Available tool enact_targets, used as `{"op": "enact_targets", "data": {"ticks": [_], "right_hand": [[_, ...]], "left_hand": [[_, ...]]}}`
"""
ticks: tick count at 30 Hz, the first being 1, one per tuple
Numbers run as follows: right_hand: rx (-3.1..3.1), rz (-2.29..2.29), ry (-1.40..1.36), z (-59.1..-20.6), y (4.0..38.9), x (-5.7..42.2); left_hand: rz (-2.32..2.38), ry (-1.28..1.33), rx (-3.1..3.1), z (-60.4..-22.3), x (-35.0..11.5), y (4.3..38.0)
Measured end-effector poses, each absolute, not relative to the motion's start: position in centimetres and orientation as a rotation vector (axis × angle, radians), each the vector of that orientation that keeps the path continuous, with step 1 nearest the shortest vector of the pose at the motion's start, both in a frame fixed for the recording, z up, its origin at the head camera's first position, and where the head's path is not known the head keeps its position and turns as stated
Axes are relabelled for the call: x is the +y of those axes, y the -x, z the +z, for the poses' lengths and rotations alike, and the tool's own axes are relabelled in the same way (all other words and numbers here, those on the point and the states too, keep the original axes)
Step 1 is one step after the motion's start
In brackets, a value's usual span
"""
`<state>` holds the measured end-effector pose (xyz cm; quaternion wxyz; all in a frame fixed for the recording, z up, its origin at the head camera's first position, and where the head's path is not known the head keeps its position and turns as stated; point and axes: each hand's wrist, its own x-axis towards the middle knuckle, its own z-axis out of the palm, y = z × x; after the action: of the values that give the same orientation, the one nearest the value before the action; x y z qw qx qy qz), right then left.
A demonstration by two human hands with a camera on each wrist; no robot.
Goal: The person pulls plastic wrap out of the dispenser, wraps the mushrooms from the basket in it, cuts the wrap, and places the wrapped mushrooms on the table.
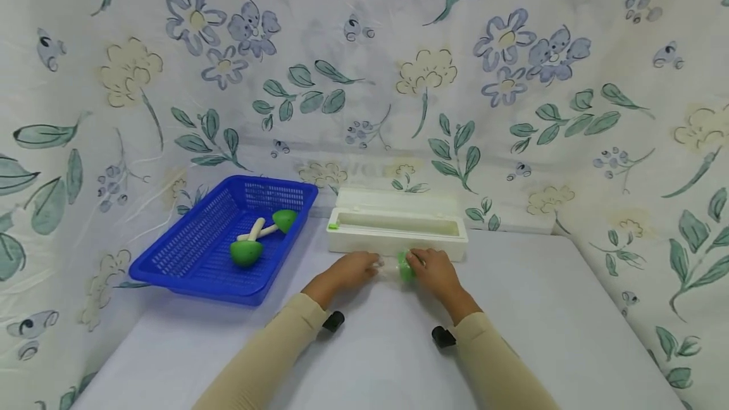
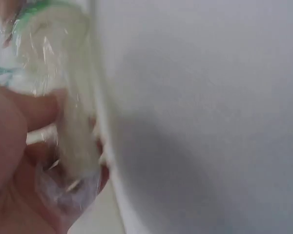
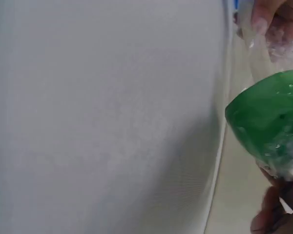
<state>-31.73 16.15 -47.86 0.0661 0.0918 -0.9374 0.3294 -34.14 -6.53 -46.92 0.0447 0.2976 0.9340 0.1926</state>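
A mushroom with a green cap (image 3: 266, 114) and a pale stem (image 2: 78, 131), wrapped in clear plastic film (image 2: 71, 192), is held sideways between both hands. My left hand (image 1: 354, 269) pinches the stem end, its thumb (image 2: 41, 109) lying along the stem over the film. On the cap side, my right hand (image 1: 437, 271) grips the film-covered green cap, with fingers (image 3: 273, 209) at its edge. Just behind the hands sits a long white film dispenser box (image 1: 398, 244), lid raised, with a small green piece (image 1: 333, 226) at its left end.
To the left stands a blue plastic basket (image 1: 196, 252) holding green-capped mushrooms (image 1: 246, 253) with pale stems. A white cloth covers the table (image 1: 393, 359). Flower-patterned sheeting (image 1: 364, 93) rises behind and along the sides. Black devices (image 1: 443, 336) are worn at the wrists.
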Motion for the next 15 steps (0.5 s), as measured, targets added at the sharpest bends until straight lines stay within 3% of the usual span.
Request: {"op": "enact_targets", "data": {"ticks": [10, 15], "right_hand": [[-2.255, 1.959, -0.178, -47.5, 30.2, 16.0], [-1.949, 2.126, -0.110, -47.6, 29.4, 15.6]], "left_hand": [[0.815, -1.004, 2.816, -45.1, -5.5, 30.7], [0.692, -1.156, 2.935, -44.6, -4.9, 29.8]]}}
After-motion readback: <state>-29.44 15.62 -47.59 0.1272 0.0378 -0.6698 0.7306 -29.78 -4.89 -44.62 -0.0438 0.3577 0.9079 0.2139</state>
